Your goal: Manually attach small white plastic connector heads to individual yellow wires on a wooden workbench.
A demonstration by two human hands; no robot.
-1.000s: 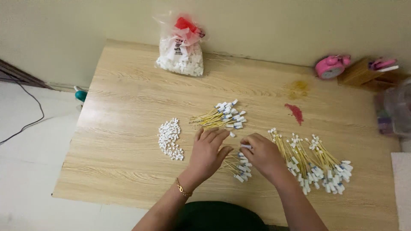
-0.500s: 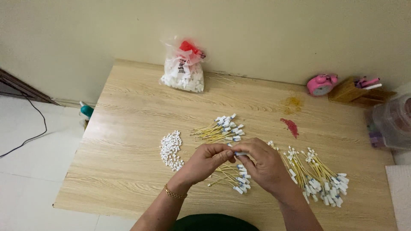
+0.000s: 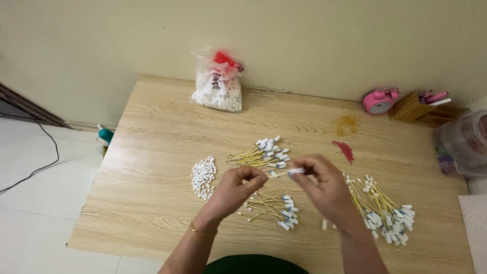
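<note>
Wooden table seen from above, read left to right. Far left, off the table edge, a teal-capped bottle stands on the floor. On the tabletop, a small heap of loose white caps lies left of the hands; behind it, near the wall, a clear bag of white pieces with a red knot. The left hand is raised just above the table, fingertips drawn together in a pinch at the yellow end of a thin stick. The right hand pinches the white-capped end of the same stick, so the stick spans the gap between the two hands, clear of the table. A bundle of capped sticks lies just beyond the hands; a second, looser group lies under them. Right of the hands, a larger pile of sticks. Far right: a red smear, a pink alarm clock, a wooden pen holder.

Step in hand, as judged: seating a cap on one stick. The next move calls for a straight, light push along the stick's axis, since a sideways load could bend it.
</note>
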